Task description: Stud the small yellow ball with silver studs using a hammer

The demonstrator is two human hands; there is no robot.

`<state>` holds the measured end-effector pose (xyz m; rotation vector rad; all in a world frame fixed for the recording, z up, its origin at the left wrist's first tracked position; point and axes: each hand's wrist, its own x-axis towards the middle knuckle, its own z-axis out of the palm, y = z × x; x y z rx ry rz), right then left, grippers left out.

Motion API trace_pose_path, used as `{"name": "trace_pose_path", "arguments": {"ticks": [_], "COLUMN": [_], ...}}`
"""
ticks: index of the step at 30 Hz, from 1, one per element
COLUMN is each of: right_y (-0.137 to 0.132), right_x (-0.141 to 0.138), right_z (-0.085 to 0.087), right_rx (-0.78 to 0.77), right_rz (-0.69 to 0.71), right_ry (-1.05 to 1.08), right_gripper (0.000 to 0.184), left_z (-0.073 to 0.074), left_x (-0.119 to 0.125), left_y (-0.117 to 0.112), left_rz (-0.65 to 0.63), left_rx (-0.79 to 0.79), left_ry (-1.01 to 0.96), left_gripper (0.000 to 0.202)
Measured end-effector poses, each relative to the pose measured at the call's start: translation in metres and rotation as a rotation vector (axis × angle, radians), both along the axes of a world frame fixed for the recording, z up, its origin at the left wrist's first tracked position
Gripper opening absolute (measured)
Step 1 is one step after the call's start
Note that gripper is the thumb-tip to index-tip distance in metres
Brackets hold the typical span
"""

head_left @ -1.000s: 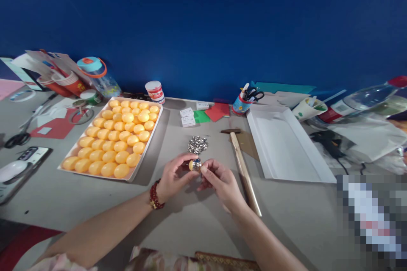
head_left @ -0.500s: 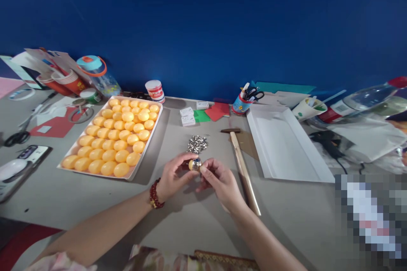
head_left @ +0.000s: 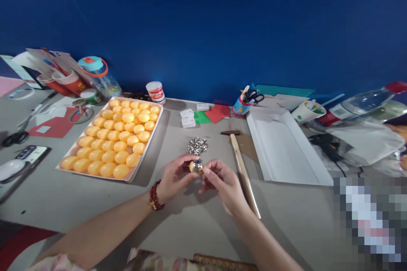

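My left hand [head_left: 175,173] is closed around an orange ball [head_left: 191,167], holding it between thumb and fingers. Shiny silver thumbtack heads cover the side of the ball that faces right. At that studded side, the thumb and forefinger of my right hand [head_left: 222,182] are pinched together; whatever may be between them is too small to make out. Just beyond both hands lies a heap of silver thumbtacks [head_left: 197,145]. A hammer [head_left: 243,173] with a wooden handle rests on the table to the right of my right hand.
A shallow box [head_left: 145,152] full of orange balls stands left, a white tray [head_left: 286,148] right. Small white boxes [head_left: 188,122], red paper [head_left: 217,113] and a pen cup [head_left: 241,107] sit at the back. A glue gun [head_left: 326,146] and a bottle [head_left: 362,103] are far right.
The ball has turned slightly in my left hand, showing more of its silver side. My right fingertips have shifted a little to the right. The rest stays where it was.
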<state>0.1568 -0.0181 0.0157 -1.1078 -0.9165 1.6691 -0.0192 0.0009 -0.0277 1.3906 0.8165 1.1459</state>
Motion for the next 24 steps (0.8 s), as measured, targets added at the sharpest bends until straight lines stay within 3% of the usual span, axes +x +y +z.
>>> {"name": "trace_pose_path", "arguments": {"ticks": [3,6,9,12,15,18,21,24], "right_y": [0.008,0.023,0.036,0.041,0.043,0.047,0.051,0.045], "right_x": [0.017,0.047,0.073,0.085,0.086,0.087,0.088,0.082], "right_z": [0.003,0.003,-0.003,-0.013,-0.021,-0.025,-0.024,-0.014], "right_rx": [0.159,0.378,0.501,0.515,0.447,0.393,0.428,0.485], "right_rz": [-0.062,-0.177,-0.145,-0.049,-0.023,-0.079,-0.224,-0.303], "right_ry": [-0.265,-0.853,-1.407,-1.681,-1.762,-1.711,-1.494,-1.097], "right_gripper": [0.033,0.024,0.021,0.028,0.036,0.039,0.042,0.044], "left_z": [0.002,0.007,0.013,0.016,0.017,0.017,0.016,0.015], "left_x": [0.001,0.001,0.001,0.001,0.001,0.001,0.002,0.003], "left_y": [-0.001,-0.002,-0.003,-0.002,0.0,0.001,0.003,0.006], "left_rz": [-0.021,-0.018,0.005,0.028,0.043,0.057,0.106,0.154], "left_rx": [-0.012,-0.052,-0.082,-0.076,-0.083,-0.098,-0.1,-0.107], "left_ry": [-0.043,-0.097,-0.156,-0.179,-0.175,-0.186,-0.196,-0.207], "left_gripper": [0.038,0.035,0.033,0.031,0.033,0.036,0.034,0.034]}}
